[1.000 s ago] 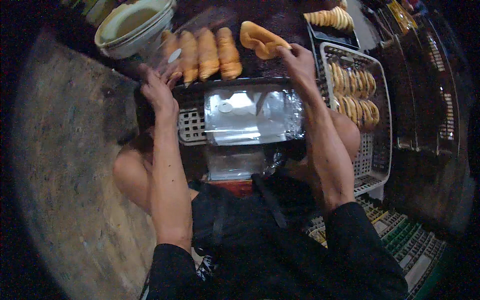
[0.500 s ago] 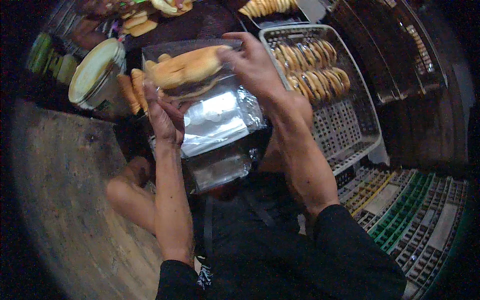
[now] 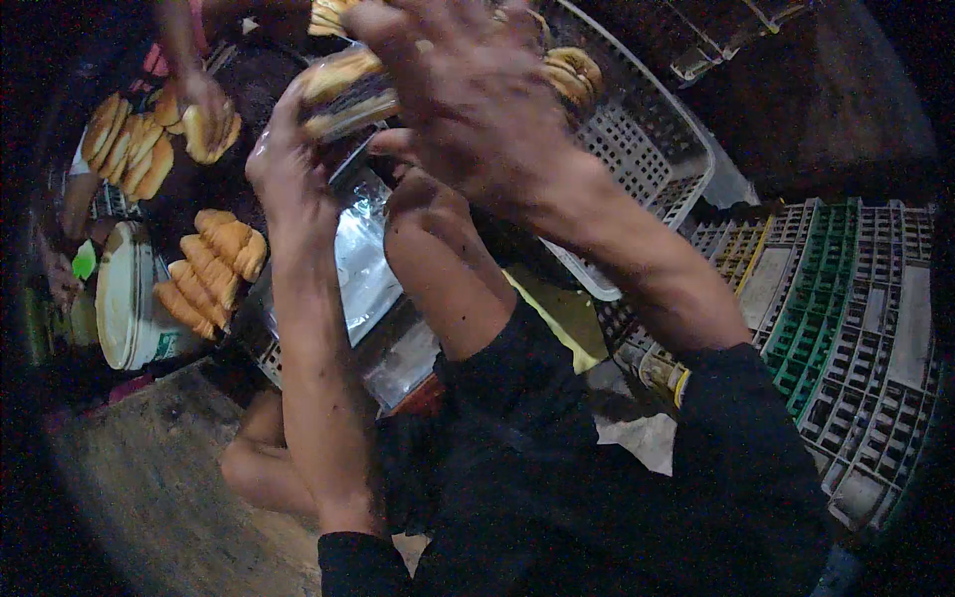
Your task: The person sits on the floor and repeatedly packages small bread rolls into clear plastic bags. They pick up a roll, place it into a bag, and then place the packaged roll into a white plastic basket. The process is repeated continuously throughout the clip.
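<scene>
In my left hand [image 3: 293, 164] is a split bread roll [image 3: 343, 85], gripped at its left end. A shiny layer over the roll looks like clear plastic. My right hand [image 3: 463, 104] is over the roll's right end, smeared by motion, and hides that end. Its thumb points left below the roll; whether its fingers grip anything is unclear. Beneath my forearms lies a stack of clear plastic bags [image 3: 363, 264], partly hidden by my left forearm and my knee.
Left of the bags are several browned rolls [image 3: 214, 269] and a whitish pail [image 3: 124, 298]. Another person's hand [image 3: 204, 104] holds a split bun near more buns [image 3: 134, 149]. On the right stand a grey plastic crate [image 3: 637, 149] with packed buns and stacked crates [image 3: 826, 308].
Both hands and the roll have moved up and away from the bags. My right hand has come across the roll's right end. The view has turned, bringing the other person's buns into sight.
</scene>
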A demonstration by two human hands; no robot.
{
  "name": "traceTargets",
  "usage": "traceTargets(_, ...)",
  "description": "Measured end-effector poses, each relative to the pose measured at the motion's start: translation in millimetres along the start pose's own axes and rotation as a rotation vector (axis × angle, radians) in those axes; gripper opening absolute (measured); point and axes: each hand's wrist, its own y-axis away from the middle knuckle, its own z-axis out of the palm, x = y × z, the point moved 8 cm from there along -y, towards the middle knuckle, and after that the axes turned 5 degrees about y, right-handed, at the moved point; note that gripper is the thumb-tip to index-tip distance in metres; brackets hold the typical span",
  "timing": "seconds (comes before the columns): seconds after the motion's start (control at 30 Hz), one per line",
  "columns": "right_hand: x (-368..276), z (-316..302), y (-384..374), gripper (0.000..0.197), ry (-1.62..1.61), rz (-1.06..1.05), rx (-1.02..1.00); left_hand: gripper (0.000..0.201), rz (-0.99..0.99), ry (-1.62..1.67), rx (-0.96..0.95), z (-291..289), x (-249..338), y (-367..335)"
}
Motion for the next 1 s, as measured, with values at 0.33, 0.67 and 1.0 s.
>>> traceTargets(0.33,114.9,86.9,193.0,0.068,0.032,0.519,-0.963,0.063,-0.402,-1.396,-0.25,-138.5,-73.4,13.0)
traceTargets(0.67,51.4,121.0,57.1,0.056,-0.891,0.432,-0.574,0.042,-0.32,-1.337,-0.26,-201.8,-65.9,81.8)
traceTargets(1.0,-114.5,136.4,88.9,0.024,-1.475,0.865,-0.612,0.067,-0.352,0.269,0.102,-198.7,-63.1,97.9)
